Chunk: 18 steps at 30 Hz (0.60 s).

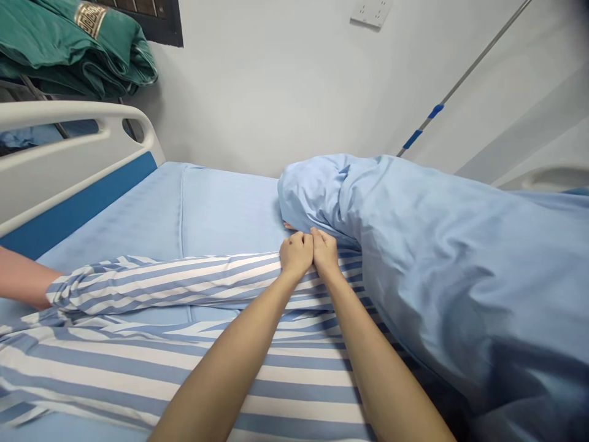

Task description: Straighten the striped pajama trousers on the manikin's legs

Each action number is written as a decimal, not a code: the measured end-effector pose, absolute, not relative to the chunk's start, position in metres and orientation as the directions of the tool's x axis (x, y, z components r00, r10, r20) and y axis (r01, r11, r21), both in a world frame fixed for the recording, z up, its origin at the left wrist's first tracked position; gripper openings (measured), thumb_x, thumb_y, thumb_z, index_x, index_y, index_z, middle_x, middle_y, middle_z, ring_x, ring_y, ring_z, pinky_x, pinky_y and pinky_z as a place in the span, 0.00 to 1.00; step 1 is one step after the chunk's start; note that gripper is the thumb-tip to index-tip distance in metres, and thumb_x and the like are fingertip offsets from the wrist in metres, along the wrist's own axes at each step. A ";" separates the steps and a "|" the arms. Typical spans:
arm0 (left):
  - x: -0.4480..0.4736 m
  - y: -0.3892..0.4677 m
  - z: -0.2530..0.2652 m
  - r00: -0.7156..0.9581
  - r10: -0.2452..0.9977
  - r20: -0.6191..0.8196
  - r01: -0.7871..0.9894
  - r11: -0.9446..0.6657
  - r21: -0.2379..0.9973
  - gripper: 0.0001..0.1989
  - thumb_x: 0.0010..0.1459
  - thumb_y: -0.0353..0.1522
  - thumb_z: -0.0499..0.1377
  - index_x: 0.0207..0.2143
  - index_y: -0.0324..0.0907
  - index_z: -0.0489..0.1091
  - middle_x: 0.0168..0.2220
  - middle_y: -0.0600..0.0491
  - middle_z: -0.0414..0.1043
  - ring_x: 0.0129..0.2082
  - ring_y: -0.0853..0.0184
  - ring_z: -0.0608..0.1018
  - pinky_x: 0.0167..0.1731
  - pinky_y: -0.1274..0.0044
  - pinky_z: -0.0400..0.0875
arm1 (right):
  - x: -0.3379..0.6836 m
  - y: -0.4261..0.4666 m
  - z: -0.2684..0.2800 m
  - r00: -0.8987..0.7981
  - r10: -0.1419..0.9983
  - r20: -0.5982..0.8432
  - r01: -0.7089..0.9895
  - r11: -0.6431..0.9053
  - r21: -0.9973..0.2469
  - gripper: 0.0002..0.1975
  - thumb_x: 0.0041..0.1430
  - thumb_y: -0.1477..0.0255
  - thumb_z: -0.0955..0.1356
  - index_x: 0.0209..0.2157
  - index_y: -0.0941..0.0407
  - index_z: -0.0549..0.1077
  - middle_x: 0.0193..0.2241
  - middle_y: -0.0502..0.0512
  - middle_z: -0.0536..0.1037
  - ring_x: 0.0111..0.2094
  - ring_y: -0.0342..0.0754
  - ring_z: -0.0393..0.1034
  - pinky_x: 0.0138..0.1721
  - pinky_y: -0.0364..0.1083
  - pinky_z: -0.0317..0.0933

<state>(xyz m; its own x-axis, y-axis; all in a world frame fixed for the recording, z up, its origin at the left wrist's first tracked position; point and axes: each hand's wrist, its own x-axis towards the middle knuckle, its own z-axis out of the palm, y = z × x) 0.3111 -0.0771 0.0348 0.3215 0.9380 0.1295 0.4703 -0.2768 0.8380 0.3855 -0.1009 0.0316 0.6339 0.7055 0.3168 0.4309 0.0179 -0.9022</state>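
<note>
Side by side, my left hand (297,253) and my right hand (325,250) rest at the far side of blue-and-white striped trousers (184,279), thumbs touching. Both have their fingers curled in; whatever they grip, if anything, is hidden beneath them. The trousers are worn by someone or a manikin lying on the bed, with a bare ankle (27,277) coming out at the left. Just beyond and to the right of my hands, a light blue quilt (437,258) is bunched over the upper part. A small skin-coloured bit shows under its edge.
A blue sheet (225,209) covers the bed, and a white-and-blue end board (78,166) stands at the left. Behind it hangs folded green cloth (78,49). A metal pole (469,67) leans across the right, near the white wall (257,86) with its socket plate (372,11).
</note>
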 end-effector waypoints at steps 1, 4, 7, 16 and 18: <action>0.311 -0.077 0.035 0.328 0.936 0.124 0.481 -0.278 0.831 0.16 0.58 0.36 0.45 0.27 0.44 0.70 0.33 0.49 0.76 0.34 0.64 0.73 0.35 0.76 0.61 | 0.386 -0.101 0.031 0.629 0.708 0.320 0.445 0.010 -0.895 0.18 0.52 0.59 0.60 0.17 0.56 0.55 0.15 0.44 0.56 0.21 0.40 0.49 0.23 0.41 0.46; 0.310 -0.077 0.037 0.341 0.933 0.116 0.503 -0.286 0.816 0.17 0.58 0.36 0.44 0.29 0.44 0.71 0.35 0.48 0.76 0.36 0.63 0.74 0.36 0.75 0.62 | 0.386 -0.103 0.036 0.610 0.698 0.375 0.549 -0.031 -0.836 0.20 0.53 0.59 0.59 0.16 0.55 0.54 0.14 0.44 0.55 0.20 0.39 0.49 0.23 0.42 0.45; 0.309 -0.078 0.037 0.371 0.920 0.125 0.505 -0.313 0.804 0.16 0.58 0.37 0.45 0.30 0.44 0.72 0.35 0.48 0.76 0.36 0.63 0.74 0.35 0.75 0.62 | 0.386 -0.111 0.052 0.570 0.608 0.552 0.737 -0.083 -0.671 0.20 0.57 0.60 0.58 0.15 0.55 0.54 0.13 0.44 0.54 0.19 0.39 0.48 0.23 0.42 0.44; 0.306 -0.078 0.034 0.407 0.905 0.126 0.460 -0.322 0.828 0.16 0.57 0.37 0.46 0.26 0.43 0.71 0.30 0.48 0.75 0.32 0.64 0.73 0.31 0.75 0.61 | 0.415 -0.114 0.037 0.668 0.564 0.486 0.649 -0.122 -0.751 0.20 0.56 0.61 0.58 0.15 0.55 0.57 0.12 0.45 0.55 0.17 0.40 0.50 0.21 0.43 0.46; 0.302 -0.074 0.032 0.427 0.894 0.135 0.435 -0.334 0.836 0.15 0.56 0.36 0.47 0.24 0.43 0.70 0.28 0.49 0.74 0.30 0.65 0.72 0.30 0.76 0.60 | 0.420 -0.111 0.026 0.670 0.592 0.447 0.631 -0.136 -0.764 0.19 0.55 0.61 0.59 0.15 0.55 0.57 0.12 0.44 0.54 0.18 0.40 0.50 0.21 0.43 0.46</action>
<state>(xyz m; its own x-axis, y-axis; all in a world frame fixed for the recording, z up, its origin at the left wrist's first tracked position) 0.3018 -0.0736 0.0322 0.4273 0.8940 0.1346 0.4352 -0.3339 0.8361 0.4199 -0.1114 0.0258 0.6703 0.5921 0.4474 0.6305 -0.1364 -0.7641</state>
